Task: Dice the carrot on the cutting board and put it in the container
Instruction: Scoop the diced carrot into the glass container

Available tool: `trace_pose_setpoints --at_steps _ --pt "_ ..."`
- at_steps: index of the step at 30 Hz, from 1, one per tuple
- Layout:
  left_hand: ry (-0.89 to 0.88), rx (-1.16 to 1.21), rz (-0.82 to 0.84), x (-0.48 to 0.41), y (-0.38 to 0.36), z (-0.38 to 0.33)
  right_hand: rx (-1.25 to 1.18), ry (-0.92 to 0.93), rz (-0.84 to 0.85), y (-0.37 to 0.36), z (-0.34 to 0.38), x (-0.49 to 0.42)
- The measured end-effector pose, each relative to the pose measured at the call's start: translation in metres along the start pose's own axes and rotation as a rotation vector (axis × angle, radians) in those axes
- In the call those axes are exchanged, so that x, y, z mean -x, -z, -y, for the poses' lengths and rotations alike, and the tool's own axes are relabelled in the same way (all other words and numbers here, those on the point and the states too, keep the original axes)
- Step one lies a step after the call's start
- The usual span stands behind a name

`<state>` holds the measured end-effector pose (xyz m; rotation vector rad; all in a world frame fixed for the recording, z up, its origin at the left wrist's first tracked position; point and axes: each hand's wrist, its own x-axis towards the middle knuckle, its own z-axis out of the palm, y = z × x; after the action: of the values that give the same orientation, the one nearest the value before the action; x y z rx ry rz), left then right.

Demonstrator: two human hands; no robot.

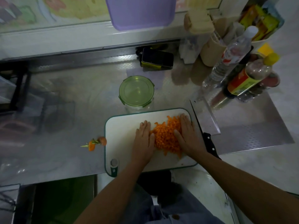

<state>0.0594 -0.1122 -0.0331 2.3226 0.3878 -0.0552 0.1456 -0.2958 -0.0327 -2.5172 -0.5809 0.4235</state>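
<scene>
- Nearest me, the person stood close against the counter edge in blue-grey trousers, both bare forearms reaching forward over it.
- A white rectangular plastic cutting board with a green rim (119,131) lay on the dull steel counter (64,110), its hanging handle at the near left corner.
- On the right half of that board sat the heap of small orange diced carrot pieces (166,136).
- The left hand (143,138) lay open and palm down on the board, fingers straight and together, its thumb side touching the left edge of the heap.
- The right hand (187,135) was open too, fingers straight, laid against the right side of the heap, so the dice sat between the two hands.
- Just right of the board a broad steel cleaver with a black riveted handle (205,118) rested on the counter, with nobody holding it.
- Left of the board, two orange carrot end scraps (92,145) lay on the counter, one with green stalk on it.
- Just beyond the far edge of the board stood a round clear glass container (139,108) with a pale green clip lid (136,91) sitting on top.
- Further back a dark phone (157,59) lay near the wall.
- Off to the far right stood a clear plastic bottle (229,59) and a yellow-capped sauce bottle (249,76).
- Farthest away, a lilac plastic board (140,12) stood against the wall.
</scene>
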Motion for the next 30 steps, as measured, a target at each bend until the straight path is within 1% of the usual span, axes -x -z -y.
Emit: trace_pose_setpoints --at_steps 3,6,8,10,12,14,15,17,20,22,23,26,27,28,30 --pt "-0.005 0.006 -0.002 0.0 -0.001 0.002 -0.162 0.034 0.054 -0.002 0.007 0.01" --pt "-0.008 0.003 0.014 0.001 -0.002 0.005 -0.202 0.095 0.058 -0.009 0.013 0.019" --pt "-0.021 0.005 0.005 0.001 0.002 0.006 -0.224 0.082 0.034 -0.007 0.012 0.017" --pt "-0.035 -0.068 -0.043 0.001 0.007 0.008 -0.219 0.08 -0.005 0.0 0.012 0.009" --pt "0.021 -0.199 -0.082 0.001 0.013 0.01 -0.228 0.041 -0.023 0.005 0.012 0.0" --pt "0.128 -0.296 -0.044 0.004 0.018 0.015 -0.276 -0.039 0.008 0.003 0.012 -0.006" --pt "0.15 -0.334 -0.011 0.007 0.019 0.017 -0.285 -0.058 0.032 0.001 0.012 -0.006" --pt "0.138 -0.385 0.038 0.012 0.021 0.021 -0.277 -0.04 0.074 -0.003 0.014 -0.001" --pt "0.153 -0.384 0.063 0.013 0.022 0.018 -0.289 -0.017 0.113 -0.007 0.02 0.011" --pt "0.191 -0.348 0.043 0.009 0.021 0.013 -0.304 0.01 0.088 -0.006 0.022 0.015" --pt "0.196 -0.314 0.001 0.006 0.023 0.01 -0.304 0.02 0.064 -0.005 0.024 0.014" --pt "0.189 -0.132 -0.215 -0.009 0.036 0.003 -0.278 -0.002 -0.011 0.005 0.033 0.005" --pt "0.214 -0.045 -0.248 -0.017 0.043 0.0 -0.258 0.008 -0.033 0.008 0.039 0.0" --pt "0.259 0.046 -0.272 -0.026 0.049 -0.003 -0.244 0.031 -0.05 0.011 0.045 -0.006" --pt "0.404 0.249 -0.302 -0.047 0.063 -0.007 -0.249 0.062 -0.08 0.015 0.059 -0.02"
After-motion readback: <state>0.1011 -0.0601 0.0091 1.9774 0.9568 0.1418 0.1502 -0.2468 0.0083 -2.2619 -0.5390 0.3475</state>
